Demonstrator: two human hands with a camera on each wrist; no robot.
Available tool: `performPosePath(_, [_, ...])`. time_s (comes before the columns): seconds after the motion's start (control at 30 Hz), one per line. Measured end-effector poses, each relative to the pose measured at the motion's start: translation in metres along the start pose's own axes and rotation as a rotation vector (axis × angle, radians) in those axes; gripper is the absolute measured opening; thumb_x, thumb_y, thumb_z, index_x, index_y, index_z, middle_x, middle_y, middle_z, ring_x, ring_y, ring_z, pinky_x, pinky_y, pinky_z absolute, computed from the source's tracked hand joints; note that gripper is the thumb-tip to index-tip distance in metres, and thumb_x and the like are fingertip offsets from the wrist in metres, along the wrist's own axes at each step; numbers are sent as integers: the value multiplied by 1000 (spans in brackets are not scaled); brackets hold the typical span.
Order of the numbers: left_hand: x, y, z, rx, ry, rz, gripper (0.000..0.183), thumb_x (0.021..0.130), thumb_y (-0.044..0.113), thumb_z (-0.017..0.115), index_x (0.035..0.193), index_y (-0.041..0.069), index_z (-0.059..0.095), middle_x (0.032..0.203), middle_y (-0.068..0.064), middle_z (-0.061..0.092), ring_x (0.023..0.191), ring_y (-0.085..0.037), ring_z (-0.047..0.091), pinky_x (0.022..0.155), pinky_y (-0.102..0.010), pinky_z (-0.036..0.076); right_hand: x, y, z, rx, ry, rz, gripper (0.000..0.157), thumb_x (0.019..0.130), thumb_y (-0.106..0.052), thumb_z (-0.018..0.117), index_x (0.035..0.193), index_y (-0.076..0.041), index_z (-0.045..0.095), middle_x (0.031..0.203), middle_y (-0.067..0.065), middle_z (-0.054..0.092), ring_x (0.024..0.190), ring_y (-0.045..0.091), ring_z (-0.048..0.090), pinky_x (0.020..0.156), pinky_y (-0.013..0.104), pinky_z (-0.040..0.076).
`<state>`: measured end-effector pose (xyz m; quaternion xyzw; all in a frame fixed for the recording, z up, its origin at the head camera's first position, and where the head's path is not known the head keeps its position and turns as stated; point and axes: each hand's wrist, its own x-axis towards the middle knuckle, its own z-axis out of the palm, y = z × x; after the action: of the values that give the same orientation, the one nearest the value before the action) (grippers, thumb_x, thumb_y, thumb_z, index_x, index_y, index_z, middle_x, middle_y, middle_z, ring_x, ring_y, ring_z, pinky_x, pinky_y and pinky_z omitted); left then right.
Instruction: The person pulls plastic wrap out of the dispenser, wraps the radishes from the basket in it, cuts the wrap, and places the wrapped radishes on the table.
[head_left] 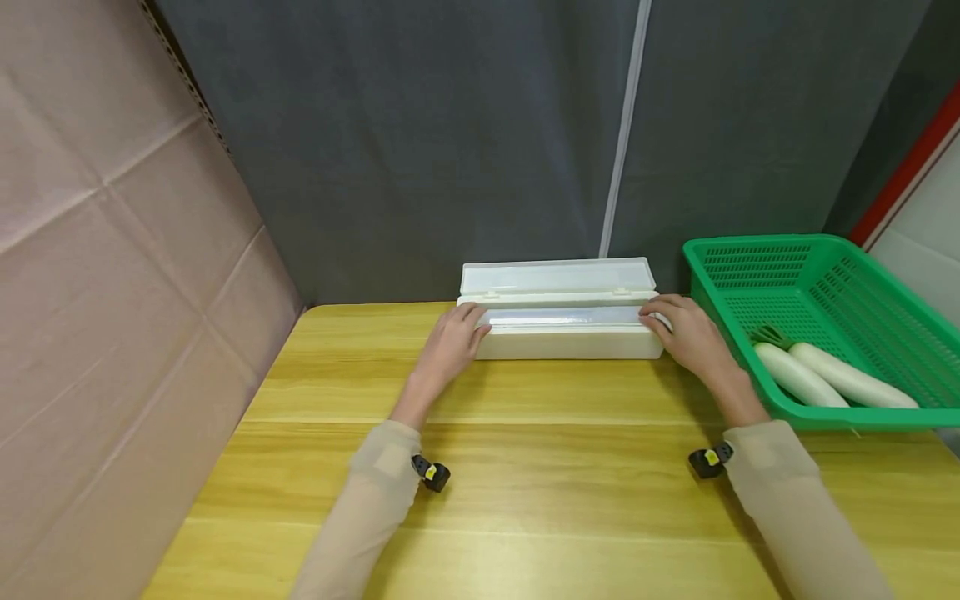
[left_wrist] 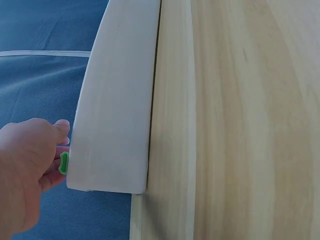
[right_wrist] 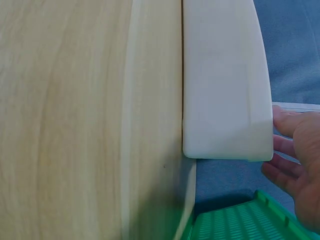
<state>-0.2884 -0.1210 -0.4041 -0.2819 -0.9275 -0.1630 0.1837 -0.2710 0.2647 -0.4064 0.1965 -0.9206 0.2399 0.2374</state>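
A long white cling film box [head_left: 566, 344] lies near the table's back edge. Its lid [head_left: 558, 275] is tipped back, and a shiny pale roll [head_left: 562, 316] shows inside. My left hand [head_left: 451, 335] grips the left end, thumb at the front rim and fingers farther back. On the right end my right hand [head_left: 687, 332] has a similar hold, thumb forward. A small green piece [left_wrist: 63, 163] shows beside the left fingers in the left wrist view. The box's front wall [right_wrist: 227, 90] hides part of the right fingers in the right wrist view.
A green plastic basket [head_left: 708, 287] stands to the right, close by my right hand, with two white radishes [head_left: 851, 377] in it. Behind the wooden table [head_left: 525, 483] hangs a dark grey cloth [head_left: 420, 150]. A pinkish panel [head_left: 112, 292] rises on the left.
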Motion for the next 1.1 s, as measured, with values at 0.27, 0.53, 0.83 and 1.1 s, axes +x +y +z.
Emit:
performPosePath(0.27, [5, -3, 10, -80, 135, 58, 19, 99, 6, 64, 115, -3, 71, 114, -16, 67, 107, -32, 62, 97, -42, 49, 1, 2, 3, -1, 37, 11, 6, 94, -5, 70, 95, 1, 71, 111, 25, 65, 106, 45, 57, 94, 60, 46])
performPosePath(0.53, [6, -10, 15, -139, 159, 43, 15, 98, 8, 66, 107, -2, 74, 108, -13, 65, 103, -30, 62, 91, -35, 52, 4, 4, 3, -7, 28, 69, 10, 98, -6, 65, 101, 3, 69, 108, 25, 65, 102, 45, 58, 89, 60, 47])
performPosePath(0.83, [3, -15, 12, -172, 147, 28, 13, 98, 11, 66, 100, 1, 75, 101, -9, 64, 95, -26, 60, 83, -33, 53, 8, 2, 1, -7, 43, 133, 13, 100, -7, 63, 103, 5, 66, 102, 24, 66, 93, 42, 59, 82, 60, 48])
performPosePath(1.1, [7, -13, 8, -160, 139, 17, 11, 98, 9, 68, 95, 1, 75, 94, -9, 65, 88, -26, 59, 78, -33, 52, 11, 1, 1, -14, 51, 193, 19, 102, -13, 61, 102, 5, 64, 93, 24, 64, 82, 39, 56, 73, 56, 49])
